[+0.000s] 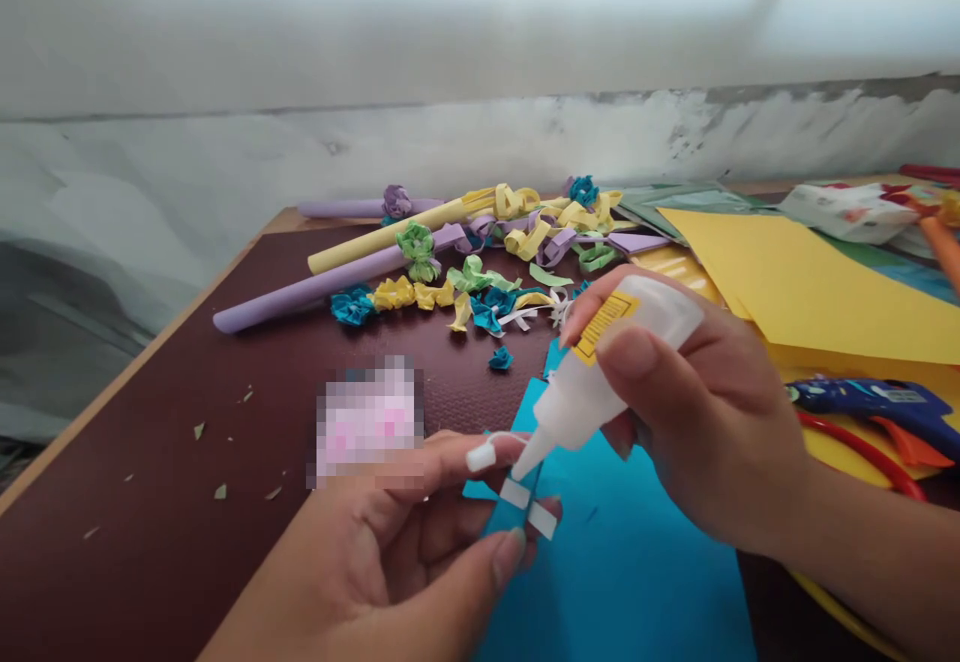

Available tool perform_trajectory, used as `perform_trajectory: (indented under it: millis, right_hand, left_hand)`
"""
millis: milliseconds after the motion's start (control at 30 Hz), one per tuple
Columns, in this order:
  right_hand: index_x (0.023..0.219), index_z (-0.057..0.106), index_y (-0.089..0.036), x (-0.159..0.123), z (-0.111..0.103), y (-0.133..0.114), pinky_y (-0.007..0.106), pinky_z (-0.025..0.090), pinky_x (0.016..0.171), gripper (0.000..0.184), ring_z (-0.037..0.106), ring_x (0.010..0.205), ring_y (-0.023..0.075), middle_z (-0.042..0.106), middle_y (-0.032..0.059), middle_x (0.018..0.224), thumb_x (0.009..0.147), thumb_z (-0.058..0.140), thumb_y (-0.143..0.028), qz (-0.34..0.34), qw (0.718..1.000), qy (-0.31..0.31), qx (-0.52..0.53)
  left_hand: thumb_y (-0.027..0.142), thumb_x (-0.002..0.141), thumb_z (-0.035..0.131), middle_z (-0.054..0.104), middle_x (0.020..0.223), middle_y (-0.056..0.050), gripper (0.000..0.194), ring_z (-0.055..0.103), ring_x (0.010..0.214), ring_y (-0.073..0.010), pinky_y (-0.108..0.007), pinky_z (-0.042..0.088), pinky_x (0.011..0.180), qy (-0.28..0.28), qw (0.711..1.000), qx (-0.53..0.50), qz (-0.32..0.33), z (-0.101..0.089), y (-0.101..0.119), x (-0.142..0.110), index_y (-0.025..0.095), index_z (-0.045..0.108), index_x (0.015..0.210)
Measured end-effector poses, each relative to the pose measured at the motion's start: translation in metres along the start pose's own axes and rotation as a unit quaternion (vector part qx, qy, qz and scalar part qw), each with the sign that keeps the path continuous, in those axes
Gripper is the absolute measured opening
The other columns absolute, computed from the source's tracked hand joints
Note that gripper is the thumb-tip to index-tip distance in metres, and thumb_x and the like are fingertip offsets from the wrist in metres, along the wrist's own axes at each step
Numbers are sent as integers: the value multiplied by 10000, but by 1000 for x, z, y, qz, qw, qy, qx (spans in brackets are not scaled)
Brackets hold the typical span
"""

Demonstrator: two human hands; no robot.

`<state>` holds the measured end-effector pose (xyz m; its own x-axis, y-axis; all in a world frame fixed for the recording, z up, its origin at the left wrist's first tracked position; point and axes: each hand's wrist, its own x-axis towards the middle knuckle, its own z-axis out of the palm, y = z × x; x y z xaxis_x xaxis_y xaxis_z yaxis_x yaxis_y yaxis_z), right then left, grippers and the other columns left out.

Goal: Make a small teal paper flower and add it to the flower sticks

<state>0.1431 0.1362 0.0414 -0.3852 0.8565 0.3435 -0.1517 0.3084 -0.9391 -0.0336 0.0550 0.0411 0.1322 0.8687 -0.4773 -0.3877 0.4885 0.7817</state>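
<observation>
My right hand (675, 392) grips a translucent glue bottle (581, 407) with a yellow label, tilted nozzle-down. Its tip meets or nearly meets a small blue paper piece (510, 517) bearing white strips (541, 520). That piece is pinched between the thumb and fingers of my left hand (427, 542). A small white cap (481, 457) hangs on a thin loop by my left index finger. Beneath both hands lies a large blue paper sheet (637, 542); another blue strip (531, 402) shows behind the nozzle.
Rolled paper tubes (315, 287) with crumpled paper flowers (418, 250) and curled strips lie at the back. Yellow sheets (825, 292) and blue-handled scissors or a similar tool (870, 402) are on the right. Paper scraps (220, 492) dot the dark table (150, 562). A pixelated object (367, 417) sits left of centre.
</observation>
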Motion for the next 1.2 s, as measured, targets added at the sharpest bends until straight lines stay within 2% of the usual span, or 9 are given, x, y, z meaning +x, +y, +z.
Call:
perform_trajectory:
  millis: [133,267,333,467,667,833,933,1067,1200]
  right_hand:
    - [920,691,-270,-3,3,-2,182,322,399,189,449,477,58,539,-76,596,966,675,-454,14,1000,8,-16]
    - [946,699,-297,-5,5,-3,202,309,383,165,443,474,71,551,-71,619,955,684,-461,12,999,7,-32]
    - [955,711,-305,-5,6,-3,207,341,400,147,471,504,78,597,-60,681,945,700,-451,8,999,1,-43]
    - [958,735,-319,-5,8,-6,198,457,494,109,532,576,86,648,-49,755,927,732,-423,-7,999,-15,-51]
    - [1003,735,-340,-7,7,-8,205,572,655,70,664,715,111,696,-48,822,949,712,-379,-44,997,-37,-55]
    - [1025,720,-374,-9,8,-3,257,573,610,88,677,689,152,702,-43,803,942,721,-346,-50,996,-23,-69]
    - [1003,723,-361,-8,9,-2,263,567,611,57,677,689,153,708,-41,799,947,715,-353,-43,997,-18,-65]
    - [963,729,-350,-6,9,-4,281,537,573,69,644,648,155,703,-34,778,941,714,-414,-10,999,-18,-50]
    - [944,735,-341,-7,7,-4,252,445,476,90,527,554,113,681,-43,769,909,754,-422,-13,998,8,-59]
  left_hand:
    - [217,720,921,844,890,28,322,813,878,-230,-225,671,718,6,1000,-8,10,-7,-2,-1,287,797,1009]
    - [210,730,906,843,970,11,371,793,992,-262,-250,670,768,24,998,34,38,-14,-6,2,292,786,1071]
    - [220,730,901,840,988,0,375,782,1027,-275,-277,664,817,14,997,46,57,-17,-8,5,287,785,1081]
    - [253,771,871,838,948,-15,350,800,924,-246,-285,655,820,-60,995,42,67,-20,-9,10,285,782,1108]
    - [263,752,880,829,1040,-45,431,800,918,-271,-283,659,745,-35,998,44,31,-19,-7,8,282,773,1169]
    - [242,731,890,832,1038,-36,406,790,981,-301,-342,670,816,-12,998,48,39,-14,-7,6,287,794,1124]
    - [251,734,890,836,1011,-29,386,798,947,-292,-327,674,794,-8,997,50,49,-14,-7,6,293,800,1107]
    - [276,764,870,835,1001,-49,426,806,895,-285,-336,674,800,-35,996,69,54,-21,-9,11,284,776,1179]
    - [285,783,857,831,1009,-40,377,786,1000,-313,-348,676,809,-68,992,78,72,-27,-14,14,303,780,1152]
